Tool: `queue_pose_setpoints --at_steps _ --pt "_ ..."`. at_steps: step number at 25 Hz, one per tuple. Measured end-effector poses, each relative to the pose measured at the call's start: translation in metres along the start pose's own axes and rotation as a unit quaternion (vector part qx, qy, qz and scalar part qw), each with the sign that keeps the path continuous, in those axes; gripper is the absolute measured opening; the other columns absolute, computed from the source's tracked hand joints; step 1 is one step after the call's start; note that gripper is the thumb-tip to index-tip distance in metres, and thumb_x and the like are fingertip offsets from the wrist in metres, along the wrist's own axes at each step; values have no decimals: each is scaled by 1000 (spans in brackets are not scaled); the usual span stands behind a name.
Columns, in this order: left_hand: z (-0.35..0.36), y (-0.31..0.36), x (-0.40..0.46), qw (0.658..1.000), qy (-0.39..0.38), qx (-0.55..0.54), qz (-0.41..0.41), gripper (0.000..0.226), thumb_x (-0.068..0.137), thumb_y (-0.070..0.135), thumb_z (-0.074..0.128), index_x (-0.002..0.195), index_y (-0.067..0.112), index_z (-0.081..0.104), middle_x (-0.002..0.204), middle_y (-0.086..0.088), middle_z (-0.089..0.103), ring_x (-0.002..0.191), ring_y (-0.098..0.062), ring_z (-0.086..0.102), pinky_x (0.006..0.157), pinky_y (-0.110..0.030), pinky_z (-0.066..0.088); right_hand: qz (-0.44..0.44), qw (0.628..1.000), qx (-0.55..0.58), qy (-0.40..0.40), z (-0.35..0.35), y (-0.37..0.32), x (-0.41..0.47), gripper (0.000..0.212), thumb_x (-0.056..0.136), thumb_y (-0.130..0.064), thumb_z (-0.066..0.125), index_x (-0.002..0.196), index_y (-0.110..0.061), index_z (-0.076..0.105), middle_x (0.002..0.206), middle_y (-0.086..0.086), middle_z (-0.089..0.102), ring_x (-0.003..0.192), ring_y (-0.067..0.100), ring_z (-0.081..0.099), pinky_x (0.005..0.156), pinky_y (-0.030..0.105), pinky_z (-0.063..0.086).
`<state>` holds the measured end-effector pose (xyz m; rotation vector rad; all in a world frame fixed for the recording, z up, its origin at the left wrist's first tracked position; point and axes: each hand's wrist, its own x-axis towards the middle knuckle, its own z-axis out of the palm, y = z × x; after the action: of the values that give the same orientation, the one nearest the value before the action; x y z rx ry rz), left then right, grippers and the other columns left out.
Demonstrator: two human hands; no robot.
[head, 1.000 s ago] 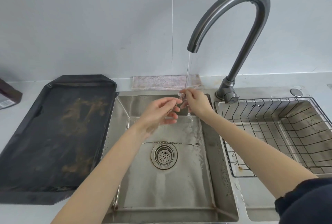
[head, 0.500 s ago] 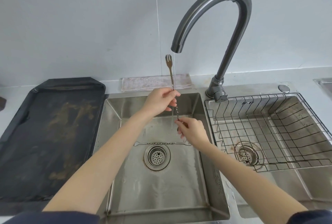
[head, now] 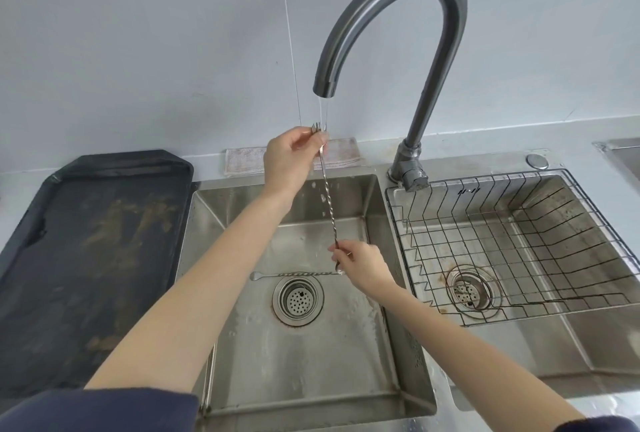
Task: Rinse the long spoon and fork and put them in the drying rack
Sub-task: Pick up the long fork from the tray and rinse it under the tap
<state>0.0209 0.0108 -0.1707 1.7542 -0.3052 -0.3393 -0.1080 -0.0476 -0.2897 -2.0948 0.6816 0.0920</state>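
Observation:
I hold a long twisted-handle fork [head: 328, 196] almost upright under the running tap, tines up. My left hand [head: 291, 165] pinches it just below the tines, in the water stream. My right hand [head: 360, 267] grips its lower end over the left sink basin [head: 374, 359]. A long twisted-handle spoon [head: 294, 274] lies flat on the basin floor, just behind the drain [head: 298, 299]. The wire drying rack [head: 519, 241] sits in the right basin with nothing in it.
The grey gooseneck faucet [head: 429, 61] arches over the left basin with water running. A dark stained tray [head: 83, 258] lies on the counter at left. A folded cloth [head: 242, 161] rests against the wall behind the sink.
My left hand has slid up the fork from mid-handle to just under the tines. My right hand still holds the lower end, and the fork stays under the water.

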Motion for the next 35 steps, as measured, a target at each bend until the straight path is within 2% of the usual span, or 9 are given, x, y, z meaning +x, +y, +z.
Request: queue_pose_setpoints --at_steps 5,7,12,16,22,24,27,31,35 --pt "5 -12 -12 999 -32 10 2 12 89 12 58 80 19 64 69 8 63 60 5 62 78 -21 51 9 999 24 30 1 -4 0 21 90 -18 55 78 -9 69 80 14 74 73 26 67 76 37 55" --pt "4 -12 -14 999 -34 18 -3 12 90 14 56 90 11 67 73 7 65 62 3 64 80 -26 54 9 999 16 38 -1 -7 1 19 90 -21 58 80 -10 70 77 12 73 68 19 61 68 32 50" --pt "2 0 -6 1000 -15 10 23 14 92 20 52 88 17 65 72 10 67 60 5 65 81 -23 52 24 998 30 47 0 -5 1 18 89 -21 60 85 -5 69 74 8 70 55 4 53 54 13 40" --pt "2 -2 -9 999 0 -48 12 12 91 19 55 90 16 66 74 7 69 69 -7 69 79 -23 54 35 998 31 41 1 -1 -1 19 90 -18 57 84 -6 70 72 13 70 70 20 62 70 31 51" --pt "5 7 -15 999 -20 -30 19 30 97 27 43 78 18 65 67 10 68 54 5 67 60 -5 52 46 998 27 37 3 3 -2 18 89 -21 59 83 -9 71 81 15 75 82 27 68 75 37 55" --pt "6 9 -15 998 -31 -27 45 22 96 19 46 89 11 65 71 7 67 56 3 67 62 -8 53 49 998 25 33 3 3 -3 18 90 -22 58 86 -10 72 82 14 75 83 26 68 76 37 56" --pt "8 7 -18 997 -36 2 62 16 93 18 51 85 16 64 72 7 67 70 -13 68 73 -27 55 39 998 14 41 2 -2 -3 19 89 -23 57 76 -14 68 80 11 76 79 22 68 77 37 57" --pt "11 -11 -24 995 -49 71 48 16 92 16 53 93 8 67 75 2 68 66 1 63 92 -37 54 18 998 5 57 -6 -14 -1 21 90 -23 57 74 -13 67 79 10 77 60 9 61 65 31 52" --pt "6 -9 -20 996 -38 72 34 17 93 17 51 90 9 67 80 -1 69 57 10 62 91 -34 54 26 998 -24 53 -5 -8 -4 19 92 -26 55 95 -16 70 84 9 76 82 24 67 73 36 56"
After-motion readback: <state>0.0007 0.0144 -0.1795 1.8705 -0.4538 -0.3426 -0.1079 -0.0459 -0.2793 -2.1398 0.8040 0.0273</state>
